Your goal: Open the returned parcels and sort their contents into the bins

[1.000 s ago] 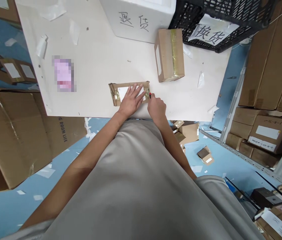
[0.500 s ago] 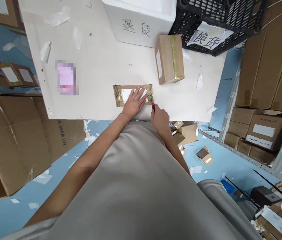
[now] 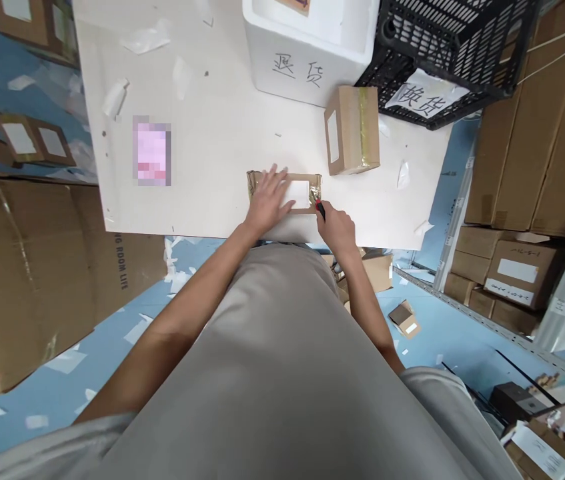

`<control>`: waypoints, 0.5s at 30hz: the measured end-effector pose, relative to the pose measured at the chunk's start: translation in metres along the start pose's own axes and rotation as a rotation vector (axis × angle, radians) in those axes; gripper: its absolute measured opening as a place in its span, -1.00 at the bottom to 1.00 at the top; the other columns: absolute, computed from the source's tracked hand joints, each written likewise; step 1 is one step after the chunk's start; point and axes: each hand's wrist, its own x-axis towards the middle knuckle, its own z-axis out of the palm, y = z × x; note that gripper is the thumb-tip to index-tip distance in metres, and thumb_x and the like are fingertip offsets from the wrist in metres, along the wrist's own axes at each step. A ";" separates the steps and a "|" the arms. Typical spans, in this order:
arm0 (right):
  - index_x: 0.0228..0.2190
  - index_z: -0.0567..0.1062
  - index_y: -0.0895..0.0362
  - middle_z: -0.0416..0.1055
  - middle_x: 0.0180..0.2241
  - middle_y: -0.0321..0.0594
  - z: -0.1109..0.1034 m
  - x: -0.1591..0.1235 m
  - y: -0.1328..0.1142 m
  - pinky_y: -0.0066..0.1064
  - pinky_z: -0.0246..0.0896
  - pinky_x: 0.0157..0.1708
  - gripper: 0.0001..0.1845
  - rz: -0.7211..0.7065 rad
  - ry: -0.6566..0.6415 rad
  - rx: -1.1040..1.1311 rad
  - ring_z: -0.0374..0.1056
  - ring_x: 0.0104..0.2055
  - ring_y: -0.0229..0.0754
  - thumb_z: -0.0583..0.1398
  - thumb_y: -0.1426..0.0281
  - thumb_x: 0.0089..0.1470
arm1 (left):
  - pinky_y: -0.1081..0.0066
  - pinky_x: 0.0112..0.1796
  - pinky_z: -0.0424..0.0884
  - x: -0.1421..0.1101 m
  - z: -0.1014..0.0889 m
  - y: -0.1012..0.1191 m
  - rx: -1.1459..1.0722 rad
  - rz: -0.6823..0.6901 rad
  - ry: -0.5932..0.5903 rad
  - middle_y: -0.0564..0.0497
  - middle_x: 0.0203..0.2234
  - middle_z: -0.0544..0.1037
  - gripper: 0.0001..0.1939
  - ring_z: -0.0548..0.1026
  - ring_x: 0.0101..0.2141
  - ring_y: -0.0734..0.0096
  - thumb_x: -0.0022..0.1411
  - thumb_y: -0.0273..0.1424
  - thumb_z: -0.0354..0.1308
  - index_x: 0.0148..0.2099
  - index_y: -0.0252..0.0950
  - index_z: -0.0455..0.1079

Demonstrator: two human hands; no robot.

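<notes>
A flat brown cardboard package (image 3: 303, 178) with a white label and shiny tape at its ends lies near the front edge of the white table (image 3: 202, 180). My left hand (image 3: 269, 198) rests on its left part, fingers spread, covering some of the label. In my right hand (image 3: 337, 227) is a utility knife (image 3: 319, 207) with a black and red handle, my fingers wrapped round it. Its tip meets the taped right end of the package; how deep the blade goes I cannot tell.
Behind the package stand a taped carton (image 3: 352, 130), a white foam box (image 3: 307, 60) and a black plastic crate (image 3: 455, 60). A blurred pink item (image 3: 152, 153) lies at the left. A big open carton (image 3: 52, 280) stands beside the table, and shelves of boxes (image 3: 512, 270) line the right.
My left hand has slid toward the package's left end, uncovering more of the label. My right hand still holds the knife at the right end. The whole view has shifted slightly.
</notes>
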 end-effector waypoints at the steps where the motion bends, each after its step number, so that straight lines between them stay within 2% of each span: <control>1: 0.47 0.35 0.06 0.68 0.16 0.12 -0.002 -0.003 -0.001 -0.08 0.44 0.10 -0.45 -0.043 0.000 -0.011 0.59 0.16 0.24 -0.09 0.25 0.66 | -0.38 0.60 -0.13 -0.006 -0.012 -0.007 0.018 -0.047 0.049 -0.21 0.65 0.23 -0.22 -0.05 0.68 -0.31 0.51 0.18 0.24 0.58 -0.07 0.37; 3: 0.48 0.34 -0.02 0.67 0.18 0.07 -0.005 -0.002 -0.004 -0.13 0.42 0.05 -0.46 -0.156 0.004 -0.043 0.59 0.14 0.21 -0.11 0.24 0.67 | -0.42 0.58 -0.08 -0.019 -0.035 -0.022 0.038 -0.140 0.111 -0.18 0.66 0.20 -0.25 -0.07 0.67 -0.39 0.45 0.18 0.33 0.51 -0.04 0.45; 6: 0.46 0.39 -0.07 0.64 0.21 0.04 -0.008 0.012 -0.016 -0.20 0.36 0.02 -0.47 -0.322 0.021 -0.133 0.58 0.13 0.17 -0.11 0.28 0.68 | -0.38 0.55 0.11 -0.036 -0.056 -0.040 0.011 -0.226 0.093 -0.17 0.62 0.27 -0.37 0.11 0.62 -0.39 0.44 0.08 0.39 0.41 -0.04 0.56; 8: 0.46 0.40 -0.04 0.63 0.19 0.07 -0.009 0.026 -0.028 -0.21 0.33 0.02 -0.46 -0.396 0.029 -0.212 0.58 0.13 0.17 -0.12 0.26 0.69 | -0.27 0.49 0.31 -0.041 -0.058 -0.045 -0.048 -0.271 0.063 -0.15 0.56 0.36 -0.42 0.32 0.53 -0.29 0.43 -0.02 0.42 0.40 -0.03 0.57; 11: 0.44 0.43 0.03 0.63 0.15 0.11 -0.012 0.043 -0.049 -0.18 0.29 0.05 -0.42 -0.474 0.014 -0.308 0.59 0.12 0.18 -0.16 0.18 0.71 | -0.03 0.28 0.63 -0.044 -0.052 -0.043 -0.184 -0.325 0.055 -0.14 0.47 0.46 -0.42 0.58 0.31 -0.08 0.40 -0.22 0.43 0.43 -0.04 0.56; 13: 0.42 0.44 0.06 0.64 0.15 0.14 -0.013 0.052 -0.061 -0.16 0.29 0.08 -0.41 -0.512 -0.002 -0.352 0.59 0.12 0.17 -0.18 0.19 0.71 | 0.05 0.19 0.69 -0.045 -0.048 -0.038 -0.246 -0.333 0.069 -0.14 0.40 0.52 -0.40 0.64 0.20 0.02 0.39 -0.32 0.41 0.44 -0.08 0.55; 15: 0.41 0.45 0.08 0.64 0.14 0.17 -0.013 0.058 -0.069 -0.13 0.30 0.09 -0.43 -0.535 -0.013 -0.386 0.60 0.13 0.17 -0.16 0.23 0.71 | 0.08 0.19 0.69 -0.047 -0.045 -0.034 -0.261 -0.337 0.091 -0.14 0.35 0.58 -0.38 0.65 0.17 0.04 0.38 -0.37 0.41 0.45 -0.10 0.54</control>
